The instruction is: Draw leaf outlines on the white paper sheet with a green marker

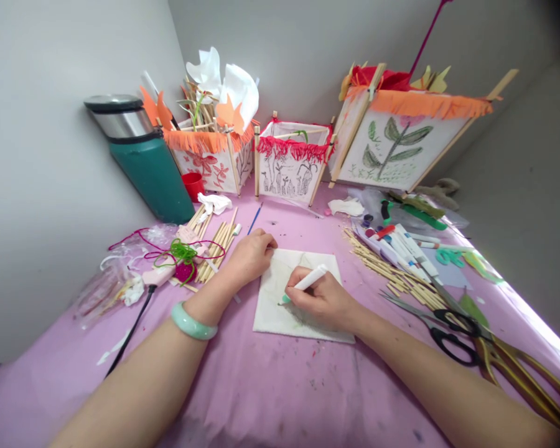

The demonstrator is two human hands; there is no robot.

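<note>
A square white sheet [270, 314], perhaps paper or cloth, lies on the pink-purple table cover with faint grey-green lines on it. My right hand [324, 302] grips a white marker pen [313, 276] with a green tip end, its point down on the sheet. The palm side rests on the sheet and hides part of the drawing. My left hand [253, 254], fingers curled together, presses at the sheet's upper left corner; its fingertips are partly hidden. A pale green bangle [193, 322] circles the left wrist.
Behind stand three decorated paper lanterns [287, 168] and a teal bottle [152, 174]. Wooden sticks [219, 246], green yarn [183, 251] and a blue brush [255, 218] lie left. Right are markers [408, 252], more sticks [392, 267], black-handled scissors [455, 336] and large gold-handled shears [518, 367].
</note>
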